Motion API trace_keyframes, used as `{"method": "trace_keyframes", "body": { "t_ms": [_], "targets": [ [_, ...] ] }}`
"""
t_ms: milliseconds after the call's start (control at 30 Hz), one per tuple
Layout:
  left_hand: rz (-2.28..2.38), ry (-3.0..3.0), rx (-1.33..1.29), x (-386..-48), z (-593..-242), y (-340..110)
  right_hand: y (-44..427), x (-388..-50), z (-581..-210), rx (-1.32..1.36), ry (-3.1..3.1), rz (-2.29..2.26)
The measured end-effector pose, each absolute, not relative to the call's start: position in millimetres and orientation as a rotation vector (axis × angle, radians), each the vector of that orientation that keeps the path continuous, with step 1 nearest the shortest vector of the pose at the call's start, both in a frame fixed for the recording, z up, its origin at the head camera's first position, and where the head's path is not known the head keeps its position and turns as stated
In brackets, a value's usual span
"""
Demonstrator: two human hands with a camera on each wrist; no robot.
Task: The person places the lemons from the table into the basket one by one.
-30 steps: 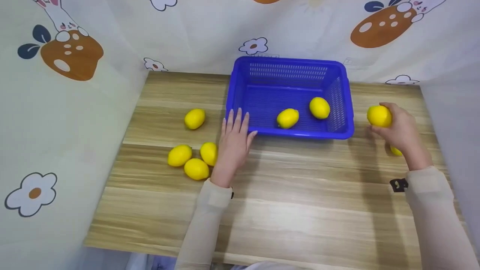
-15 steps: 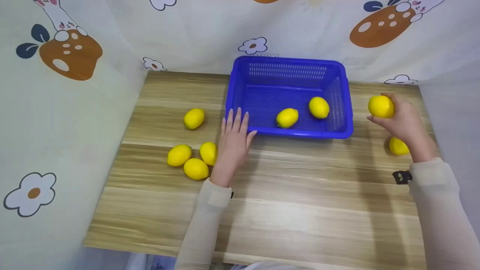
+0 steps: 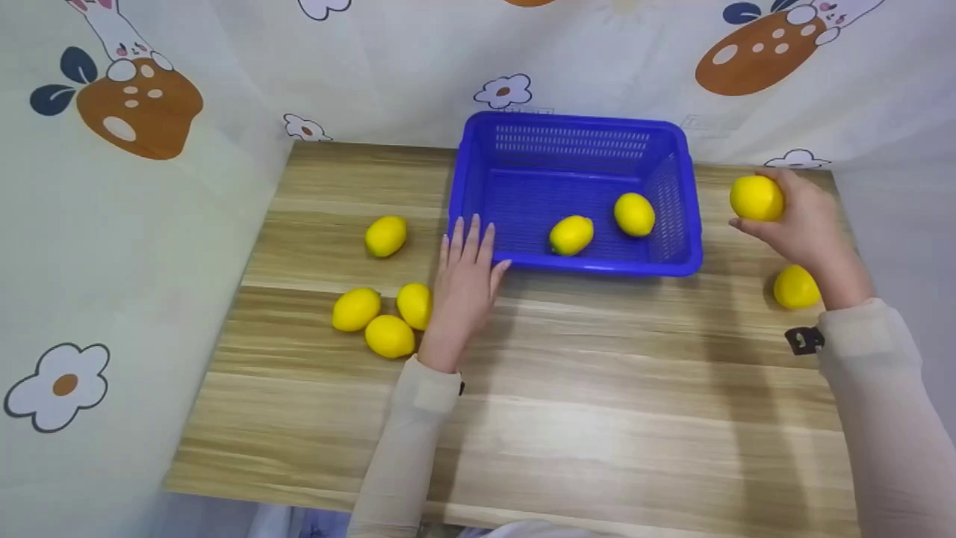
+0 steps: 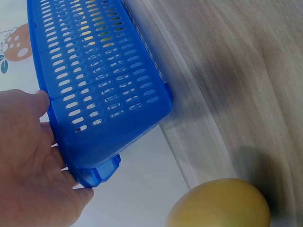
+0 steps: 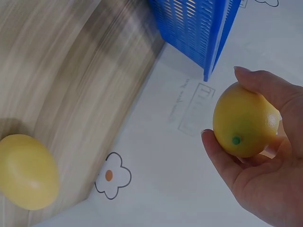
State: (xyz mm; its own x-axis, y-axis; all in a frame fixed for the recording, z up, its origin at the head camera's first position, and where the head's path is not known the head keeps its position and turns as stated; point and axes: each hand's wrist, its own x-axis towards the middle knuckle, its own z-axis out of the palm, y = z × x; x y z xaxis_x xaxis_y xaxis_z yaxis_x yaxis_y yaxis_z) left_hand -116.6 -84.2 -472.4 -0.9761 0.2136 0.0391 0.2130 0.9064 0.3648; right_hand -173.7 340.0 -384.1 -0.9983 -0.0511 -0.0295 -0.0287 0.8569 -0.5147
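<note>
A blue plastic basket (image 3: 582,265) with slotted walls stands at the back of the table and holds two lemons, one (image 3: 572,235) near its front wall and another (image 3: 634,214) further right. My left hand (image 3: 464,291) rests on the basket's front left corner with straight fingers; the left wrist view shows it against the rim (image 4: 59,137). To the right of the basket, my right hand (image 3: 806,224) grips a lemon (image 3: 756,199) between thumb and fingers, raised above the table. In the right wrist view this lemon (image 5: 246,120) shows a green stem spot.
On the table's right side lies another lemon (image 3: 796,287), below my right wrist. Left of the basket are several lemons: one alone (image 3: 386,236) and a cluster (image 3: 389,336) beside my left forearm. A printed cloth (image 3: 403,67) hangs behind the wooden table (image 3: 597,418).
My right hand has lifted the held lemon and moved away toward the back, uncovering more of the lemon on the table. My left hand and the basket have stayed put.
</note>
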Motion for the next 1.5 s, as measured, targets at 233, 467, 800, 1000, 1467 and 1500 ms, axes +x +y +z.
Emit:
{"method": "trace_keyframes", "body": {
  "t_ms": [233, 467, 800, 1000, 1467, 1500],
  "targets": [
    [0.594, 3.078, 0.357, -115.5, -472.3, -84.3, 336.7, -176.3, -377.9, -0.063, 2.98, -0.807],
    [0.599, 3.089, 0.356, -115.9, -472.4, -85.0, 330.8, -179.7, -372.1, -0.106, 2.997, -0.821],
    [0.595, 3.067, 0.325, -116.3, -471.5, -85.8, 319.2, -188.7, -364.2, -0.159, 2.996, -0.821],
    [0.593, 3.046, 0.318, -115.3, -469.9, -86.4, 309.5, -192.3, -358.7, -0.181, 2.967, -0.862],
    [0.588, 3.06, 0.336, -116.1, -470.7, -84.6, 290.8, -199.3, -351.8, -0.255, 2.974, -0.854],
    [0.589, 3.059, 0.336, -116.1, -470.5, -84.5, 289.6, -199.7, -351.5, -0.261, 2.969, -0.856]
  ]
}}
